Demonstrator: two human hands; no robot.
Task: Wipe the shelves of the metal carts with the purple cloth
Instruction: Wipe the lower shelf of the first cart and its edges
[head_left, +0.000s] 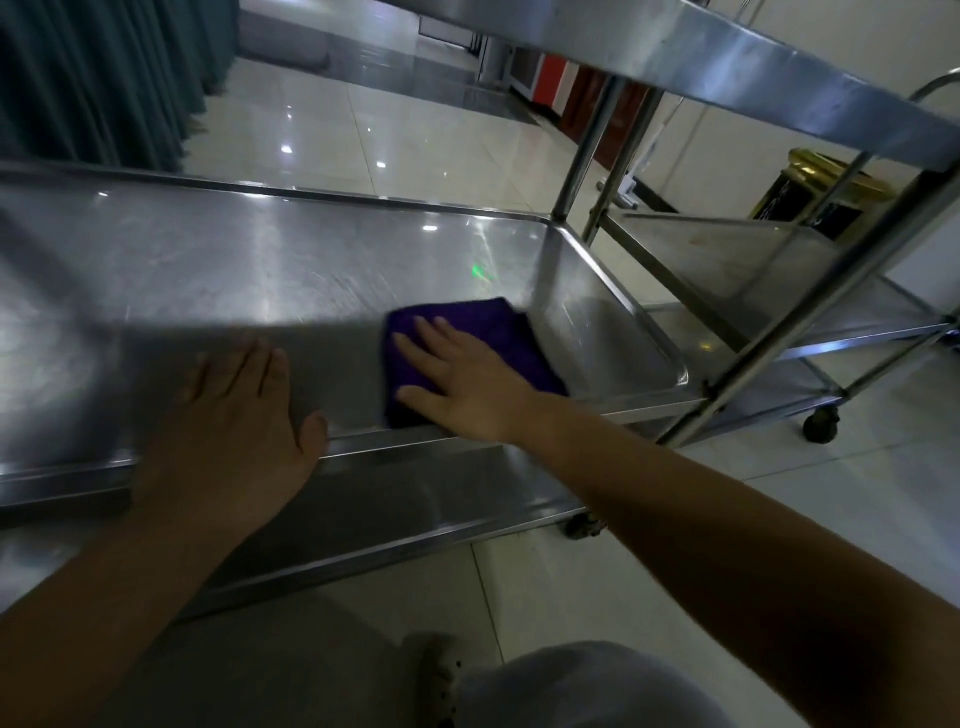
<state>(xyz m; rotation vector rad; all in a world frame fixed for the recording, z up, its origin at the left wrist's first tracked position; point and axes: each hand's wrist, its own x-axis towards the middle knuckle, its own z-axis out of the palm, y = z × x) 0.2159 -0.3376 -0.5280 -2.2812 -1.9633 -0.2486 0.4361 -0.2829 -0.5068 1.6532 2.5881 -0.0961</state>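
my right hand (457, 379) lay flat on the purple cloth (488, 338), fingers straight and spread, pressing it down and not grabbing it. the cloth sat on the middle shelf (260, 270) of the near metal cart (701, 41), close to the right end and right by the front rim. my left hand (244, 410) rested open on that front rim, fingers straight and reaching onto the shelf, holding nothing. it was just beside the cloth, on its left.

the shelf ran long from left to right. almost all of it lay to the left of the cloth, past my left hand. only a small bit was between the cloth and the right wall. so i think the next wipe had to go left, along the long way. my right hand was the one on the cloth, so it was the one to push. a second cart (779, 291) stood near, off to the right.
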